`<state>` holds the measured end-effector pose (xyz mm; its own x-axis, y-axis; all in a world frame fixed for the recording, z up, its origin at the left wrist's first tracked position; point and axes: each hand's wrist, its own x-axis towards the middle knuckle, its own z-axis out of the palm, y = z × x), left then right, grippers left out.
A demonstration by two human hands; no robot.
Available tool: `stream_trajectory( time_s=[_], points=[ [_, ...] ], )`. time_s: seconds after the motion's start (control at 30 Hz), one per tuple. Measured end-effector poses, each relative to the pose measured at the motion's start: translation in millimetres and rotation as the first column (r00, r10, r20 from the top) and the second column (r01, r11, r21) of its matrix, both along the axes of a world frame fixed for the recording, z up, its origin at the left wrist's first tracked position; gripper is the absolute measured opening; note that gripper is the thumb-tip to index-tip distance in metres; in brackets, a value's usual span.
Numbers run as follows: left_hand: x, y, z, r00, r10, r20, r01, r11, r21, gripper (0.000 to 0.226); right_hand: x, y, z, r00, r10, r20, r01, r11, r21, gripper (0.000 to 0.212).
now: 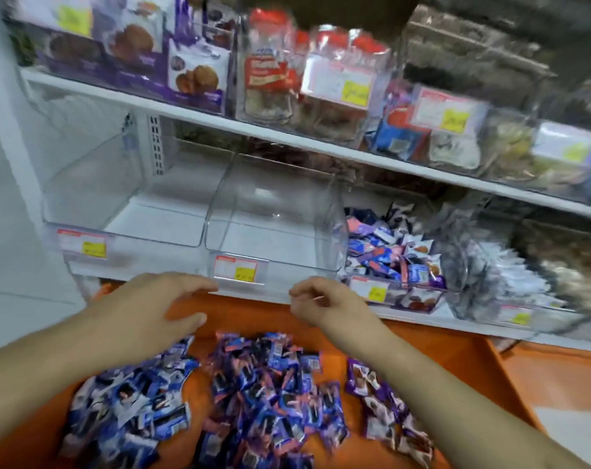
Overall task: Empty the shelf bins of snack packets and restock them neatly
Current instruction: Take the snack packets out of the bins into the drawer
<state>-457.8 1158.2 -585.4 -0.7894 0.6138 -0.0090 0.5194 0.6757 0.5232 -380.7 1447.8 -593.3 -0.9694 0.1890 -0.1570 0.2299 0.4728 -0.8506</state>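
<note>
Two clear plastic shelf bins stand empty on the lower shelf, the left bin (125,211) and the middle bin (274,218). A third bin (388,252) to their right holds several blue and purple snack packets. Below the shelf, an orange tray (246,313) carries three heaps of packets: a blue heap (128,407), a blue-pink heap (267,384) and a purple heap (382,401). My left hand (152,306) hovers over the tray with fingers loosely spread, holding nothing. My right hand (321,299) hovers just in front of the middle bin, fingers loosely curled and empty.
The upper shelf (192,113) holds clear bins of purple cookie packs (192,69) and red-topped biscuit bags (270,72). More filled bins (510,265) sit to the right on the lower shelf. Price tags (236,269) line the bin fronts. A white wall is at the left.
</note>
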Motion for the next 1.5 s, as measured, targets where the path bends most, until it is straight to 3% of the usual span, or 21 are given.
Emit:
stream_trajectory(
  time_s=[0.1, 0.17, 0.27, 0.43, 0.57, 0.67, 0.8, 0.9, 1.03, 1.17, 1.33, 1.4, 1.5],
  points=[
    [9.6, 34.4, 15.9, 0.997, -0.059, -0.046, 0.061, 0.997, 0.044, 0.045, 3.8, 40.9, 26.7, 0.991, -0.070, -0.110, 0.074, 0.997, 0.032, 0.015],
    [15.3, 56.4, 20.7, 0.995, -0.059, -0.082, 0.064, 0.997, 0.052, 0.044, 4.7, 68.8, 40.4, 0.979, -0.088, -0.186, 0.123, 0.975, 0.186, 0.017],
    [21.5, 87.6, 27.8, 0.997, -0.055, -0.060, 0.061, 0.993, 0.103, 0.041, 5.5, 112.5, 58.1, 0.962, -0.112, -0.249, 0.219, 0.861, 0.458, 0.030],
    [23.8, 133.1, 23.6, 0.997, 0.068, 0.045, -0.078, 0.951, 0.299, 0.038, -0.9, 160.3, 56.0, 0.981, -0.160, -0.109, 0.193, 0.795, 0.575, 0.062],
    [24.7, 152.7, 21.5, 0.994, 0.008, 0.106, -0.035, 0.967, 0.253, 0.040, -9.3, 170.6, 37.0, 0.985, -0.174, 0.021, 0.123, 0.773, 0.622, 0.065],
    [18.3, 156.7, 18.9, 0.997, -0.014, 0.074, -0.004, 0.972, 0.236, 0.037, -20.8, 171.9, 32.4, 0.980, -0.196, 0.021, 0.121, 0.683, 0.721, 0.070],
    [15.0, 152.1, 17.1, 0.996, -0.026, 0.081, 0.009, 0.980, 0.196, 0.034, -34.5, 166.8, 26.6, 0.969, -0.237, 0.069, 0.104, 0.645, 0.757, 0.074],
    [15.7, 145.5, 17.3, 0.996, -0.028, 0.080, 0.014, 0.985, 0.173, 0.033, -38.2, 168.5, 22.1, 0.966, -0.257, 0.002, 0.174, 0.660, 0.731, 0.051],
    [19.4, 140.2, 20.5, 0.996, -0.040, 0.078, 0.026, 0.984, 0.174, 0.032, -30.7, 174.6, 23.5, 0.954, -0.266, -0.139, 0.288, 0.678, 0.677, 0.042],
    [19.1, 140.1, 24.2, 0.995, -0.034, 0.090, 0.016, 0.982, 0.188, 0.029, -14.2, 175.5, 40.6, 0.901, -0.312, -0.301, 0.422, 0.787, 0.450, 0.034],
    [20.3, 148.4, 33.6, 0.990, -0.033, 0.139, -0.004, 0.967, 0.254, 0.029, 12.2, 158.8, 64.6, 0.862, -0.351, -0.365, 0.425, 0.893, 0.145, 0.037],
    [21.2, 151.1, 35.9, 0.987, -0.045, 0.153, -0.005, 0.950, 0.312, 0.038, 19.9, 146.6, 71.1, 0.872, -0.322, -0.368, 0.374, 0.924, 0.079, 0.039],
    [25.1, 151.8, 40.6, 0.980, -0.099, 0.172, 0.014, 0.899, 0.437, 0.085, 26.3, 119.4, 74.4, 0.915, -0.239, -0.326, 0.242, 0.970, -0.031, 0.046]
  ],
)
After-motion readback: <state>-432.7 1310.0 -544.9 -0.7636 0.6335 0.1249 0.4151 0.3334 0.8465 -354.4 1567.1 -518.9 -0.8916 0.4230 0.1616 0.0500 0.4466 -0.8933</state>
